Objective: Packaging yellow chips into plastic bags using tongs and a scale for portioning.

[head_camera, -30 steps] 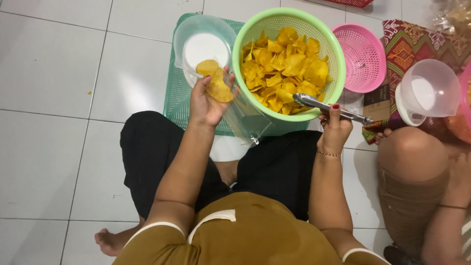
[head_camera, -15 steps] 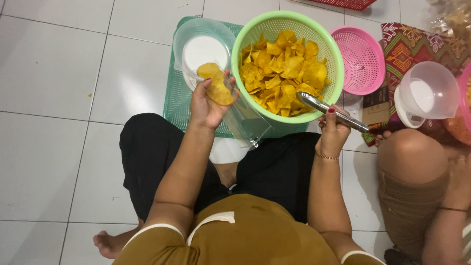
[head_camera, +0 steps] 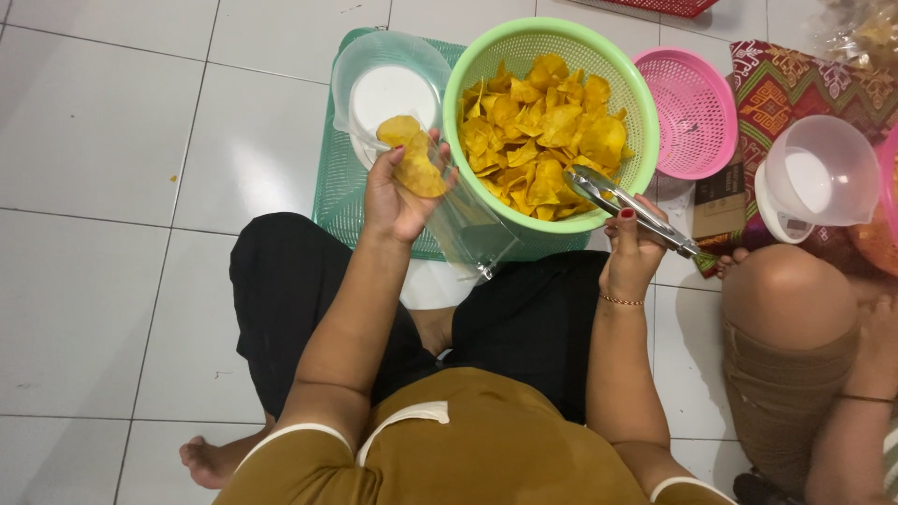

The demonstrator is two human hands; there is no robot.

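Green basket [head_camera: 486,56] of yellow chips [head_camera: 541,131] is taken as reference. Metal tongs [head_camera: 625,208] are gripped by the right hand [head_camera: 634,254], tips reaching into the basket's near edge among the chips. Just left of the basket, a clear bag [head_camera: 468,229] with a few chips (held at its mouth) is clasped by the left hand [head_camera: 398,192]. A clear jug [head_camera: 388,84] is seen beyond that hand; a pink basket [head_camera: 697,112] sits right of the green one.

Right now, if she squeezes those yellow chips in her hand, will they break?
Probably. The thin, curled yellow chips in her left hand look crisp and brittle, so a hard squeeze would likely snap them. They seem very light too, as her fingers hold several loosely. The clear plastic bag beside them looks floppy.
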